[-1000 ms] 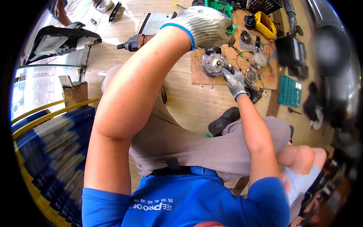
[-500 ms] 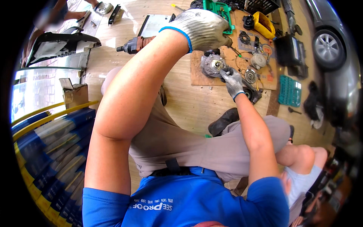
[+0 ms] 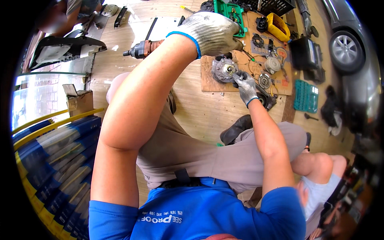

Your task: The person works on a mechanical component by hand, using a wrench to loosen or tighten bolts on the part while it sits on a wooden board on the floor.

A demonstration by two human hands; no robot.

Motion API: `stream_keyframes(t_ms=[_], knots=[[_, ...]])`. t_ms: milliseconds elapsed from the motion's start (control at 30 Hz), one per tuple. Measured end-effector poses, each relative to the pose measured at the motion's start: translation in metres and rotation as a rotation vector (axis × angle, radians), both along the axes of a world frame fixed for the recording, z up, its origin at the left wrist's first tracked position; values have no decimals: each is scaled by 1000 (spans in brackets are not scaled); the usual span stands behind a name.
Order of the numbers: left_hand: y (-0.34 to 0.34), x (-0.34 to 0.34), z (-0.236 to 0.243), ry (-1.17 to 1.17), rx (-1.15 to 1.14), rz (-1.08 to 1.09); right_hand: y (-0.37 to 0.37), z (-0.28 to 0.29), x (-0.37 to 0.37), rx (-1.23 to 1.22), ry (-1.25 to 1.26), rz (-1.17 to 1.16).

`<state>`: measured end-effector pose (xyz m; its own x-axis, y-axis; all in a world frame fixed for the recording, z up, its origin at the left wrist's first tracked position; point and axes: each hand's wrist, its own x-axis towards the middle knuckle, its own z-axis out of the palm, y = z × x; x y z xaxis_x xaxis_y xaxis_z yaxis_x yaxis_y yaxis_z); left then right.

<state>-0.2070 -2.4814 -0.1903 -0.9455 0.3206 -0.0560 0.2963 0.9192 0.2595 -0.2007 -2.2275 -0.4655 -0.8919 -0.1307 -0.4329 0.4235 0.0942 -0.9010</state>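
A round, silvery metal machine part (image 3: 224,71) with a central shaft lies on a cardboard sheet (image 3: 212,85) in front of me. My right hand (image 3: 246,87), in a grey-white knit glove, is at its right side, fingers pinched near the shaft around something small that I cannot make out. Beyond the part, my left hand (image 3: 211,33), gloved alike, is bent over with its fingers curled in. Its back hides whatever the fingers may hold. A power tool (image 3: 143,49) with a dark nose sits partly behind my left forearm.
Loose pulleys, rings and cables (image 3: 265,81) lie on the cardboard's right side. Around it are a green tool case (image 3: 231,12), a yellow container (image 3: 279,27), a black box (image 3: 302,53) and a teal tray (image 3: 306,96). A car wheel (image 3: 347,50) stands at right; another person sits lower right.
My right fingers have shifted slightly against the metal part, close to its shaft. My left hand has hardly moved. At the upper left, another person has bent lower into view.
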Motion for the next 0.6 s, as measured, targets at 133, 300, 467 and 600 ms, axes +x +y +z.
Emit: stream_keyframes(t_ms=[133, 300, 467, 600], knots=[[-2, 1, -2, 36, -8, -10, -7, 13, 8, -76, -63, -15], [-1, 2, 3, 5, -8, 1, -3, 7, 7, -83, -73, 21], [1, 1, 1, -21, -8, 3, 1, 4, 2, -52, -78, 9], [-2, 1, 0, -2, -17, 3, 0, 10, 4, -82, -86, 24]])
